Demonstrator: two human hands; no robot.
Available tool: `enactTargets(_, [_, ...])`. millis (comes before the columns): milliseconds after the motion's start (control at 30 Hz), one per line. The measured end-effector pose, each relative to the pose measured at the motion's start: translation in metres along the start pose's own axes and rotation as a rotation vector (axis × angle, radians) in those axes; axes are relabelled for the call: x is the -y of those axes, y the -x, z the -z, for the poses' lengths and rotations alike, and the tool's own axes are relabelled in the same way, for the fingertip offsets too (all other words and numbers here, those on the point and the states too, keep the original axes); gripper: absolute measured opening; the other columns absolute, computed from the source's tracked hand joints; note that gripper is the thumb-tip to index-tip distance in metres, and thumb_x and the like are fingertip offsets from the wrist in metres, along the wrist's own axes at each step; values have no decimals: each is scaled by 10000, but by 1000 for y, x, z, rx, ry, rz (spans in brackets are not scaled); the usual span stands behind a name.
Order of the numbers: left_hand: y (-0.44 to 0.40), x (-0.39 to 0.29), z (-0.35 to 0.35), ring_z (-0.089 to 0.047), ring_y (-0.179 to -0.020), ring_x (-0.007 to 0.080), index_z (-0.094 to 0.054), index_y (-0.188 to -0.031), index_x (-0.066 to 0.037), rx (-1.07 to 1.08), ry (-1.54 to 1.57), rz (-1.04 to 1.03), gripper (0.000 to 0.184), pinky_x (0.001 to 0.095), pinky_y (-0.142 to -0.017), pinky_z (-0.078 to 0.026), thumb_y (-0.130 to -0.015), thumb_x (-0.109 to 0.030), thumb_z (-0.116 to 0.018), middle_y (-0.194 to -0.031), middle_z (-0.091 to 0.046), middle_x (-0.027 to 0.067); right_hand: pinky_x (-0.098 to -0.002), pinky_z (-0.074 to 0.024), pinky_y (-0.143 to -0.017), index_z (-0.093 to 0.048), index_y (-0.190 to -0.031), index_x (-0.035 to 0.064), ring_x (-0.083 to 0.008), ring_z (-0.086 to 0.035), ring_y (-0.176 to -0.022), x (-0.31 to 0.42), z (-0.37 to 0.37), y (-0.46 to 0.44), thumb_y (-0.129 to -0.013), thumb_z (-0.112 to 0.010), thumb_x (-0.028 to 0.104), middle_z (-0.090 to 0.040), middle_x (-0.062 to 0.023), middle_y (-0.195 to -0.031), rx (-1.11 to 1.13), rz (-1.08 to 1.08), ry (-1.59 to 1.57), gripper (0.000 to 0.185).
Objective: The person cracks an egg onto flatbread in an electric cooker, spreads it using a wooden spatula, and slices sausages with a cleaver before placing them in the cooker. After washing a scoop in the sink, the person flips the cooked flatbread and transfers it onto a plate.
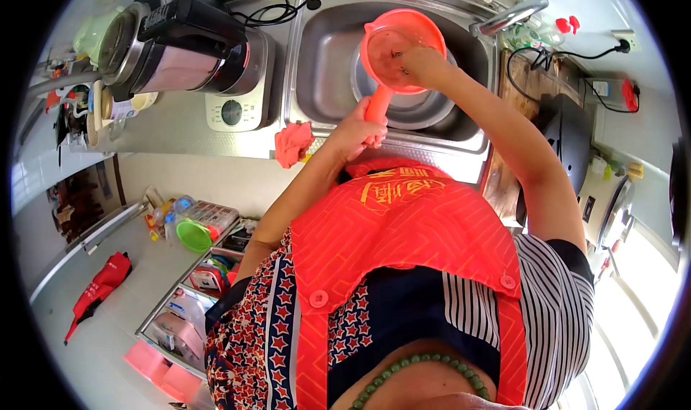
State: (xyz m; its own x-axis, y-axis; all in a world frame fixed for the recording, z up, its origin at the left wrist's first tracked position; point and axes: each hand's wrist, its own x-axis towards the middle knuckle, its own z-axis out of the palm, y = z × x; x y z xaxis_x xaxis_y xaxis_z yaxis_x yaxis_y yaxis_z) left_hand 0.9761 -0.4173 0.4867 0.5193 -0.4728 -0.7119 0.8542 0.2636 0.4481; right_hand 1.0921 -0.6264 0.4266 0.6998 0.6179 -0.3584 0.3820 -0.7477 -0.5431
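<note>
My left hand (358, 132) is wrapped round the handle of a red plastic water dipper (379, 108). The dipper's round bowl is held above the sink (311, 72), over a metal basin (432, 113) that it partly covers. Inside the dipper are my right hand's (425, 66) fingers, bent down and together. A few small dark bits (396, 54) show by the fingertips; what they are, and what the fingers grip, I cannot make out. A crumpled red cloth (294, 144) lies on the counter edge beside my left forearm.
A blender-like appliance (194, 47) with a dial stands left of the sink. The faucet (515, 14) reaches over the sink's right back corner. Black cables (277, 11) lie behind, and a wooden board (522, 86) is at right. A wire rack of goods (191, 288) stands lower left.
</note>
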Motion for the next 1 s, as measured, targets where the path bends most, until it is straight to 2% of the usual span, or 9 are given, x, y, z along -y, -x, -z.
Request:
enactTargets(67, [-4, 0, 0, -454, -549, 129, -386, -1138, -41, -5, 4, -1, 468, 271, -465, -379, -714, 39, -566, -846, -474, 85, -381, -497, -800, -665, -1050, 131, -302, -612, -941, -22, -35, -15, -774, -648, 165, -630, -71, -1108, 15, -87, 98, 279])
enactTargets(200, [-4, 13, 8, -444, -508, 127, -388, -1135, -41, -7, 3, 23, 465, 278, -442, -367, -712, 37, -567, -843, -474, 88, -347, -490, -776, -658, -1065, 112, -230, -607, -960, -27, -70, -20, -831, -620, 215, -641, -63, -1066, 87, -230, -532, 258])
enactTargets(267, [-5, 16, 9, -444, -502, 127, -389, -1136, -46, 1, -24, 31, 467, 280, -437, -367, -714, 37, -570, -840, -475, 88, -329, -484, -772, -649, -1097, 93, -195, -596, -959, 35, 6, -2, -864, -601, 241, -641, -58, -1041, 233, -328, -748, 280])
enactTargets(367, [-5, 16, 10, -451, -509, 125, -389, -1142, -53, -10, -80, 15, 472, 279, -437, -372, -716, 39, -572, -827, -477, 84, -304, -474, -752, -644, -1085, 50, -181, -616, -842, 45, -2, -21, -875, -593, 229, -659, -54, -911, 24, -474, -1436, 280])
enactTargets(600, [1, -4, 20, -456, -519, 119, -376, -1201, -59, -78, -35, -4, 528, 269, -422, -354, -721, 39, -571, -780, -478, 67, -310, -452, -883, -597, -1202, 61, -241, -581, -1024, 59, 4, 21, -867, -599, 183, -624, -54, -1150, 35, 43, -459, 357])
enactTargets(700, [5, 1, 28, -446, -511, 108, -377, -1201, -64, -45, -70, 39, 527, 253, -414, -331, -721, 35, -571, -769, -476, 55, -412, -486, -817, -626, -1130, 95, -310, -617, -964, -1, -37, 30, -829, -597, 158, -650, -128, -1023, 23, 318, -2, 309])
enactTargets(800, [12, -1, 26, -433, -501, 95, -381, -1196, -71, -18, -117, 111, 522, 241, -411, -316, -721, 33, -572, -754, -469, 41, -421, -492, -817, -654, -1082, 114, -293, -624, -958, -40, -24, 23, -813, -615, 155, -658, -79, -1002, 236, 175, 398, 276])
enactTargets(900, [9, -6, 28, -424, -496, 83, -390, -1178, -85, -2, -95, 130, 492, 230, -410, -317, -736, 19, -578, -744, -466, 30, -427, -493, -821, -678, -1036, 123, -282, -632, -970, -32, 8, 21, -801, -618, 141, -666, -56, -1022, -1, 468, 705, 243])
enactTargets(1000, [9, -7, 28, -423, -500, 72, -403, -1144, -102, 21, -113, 113, 436, 213, -411, -319, -761, -10, -589, -738, -469, 23, -391, -488, -853, -686, -1020, 84, -275, -626, -985, -3, 2, 15, -772, -650, 132, -657, -69, -1080, 549, -23, 518, 255])
